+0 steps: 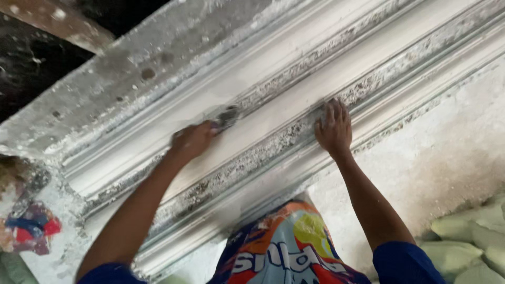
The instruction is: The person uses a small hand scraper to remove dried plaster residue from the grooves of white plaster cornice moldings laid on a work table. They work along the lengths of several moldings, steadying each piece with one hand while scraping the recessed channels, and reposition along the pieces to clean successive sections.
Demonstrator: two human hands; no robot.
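- While the left hand [192,141] clamps its fingers on a small dark-bristled brush [227,115], it works the long white plaster moulding [294,118] at centre.
- Right hand [333,128] lies flat, fingers together, steadying the moulding's right.
- Judged next: even strokes along the channel.

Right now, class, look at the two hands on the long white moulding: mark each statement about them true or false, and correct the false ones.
1. The left hand holds a small brush against the white moulding. True.
2. The right hand holds a hammer. False: it holds nothing and lies flat, fingers spread, on the moulding.
3. The moulding is clean all over. False: dark speckled bands run along its grooves.
4. Pale green sacks lie at the lower right. True.
5. Both hands touch each other. False: they are apart, with bare moulding between them.
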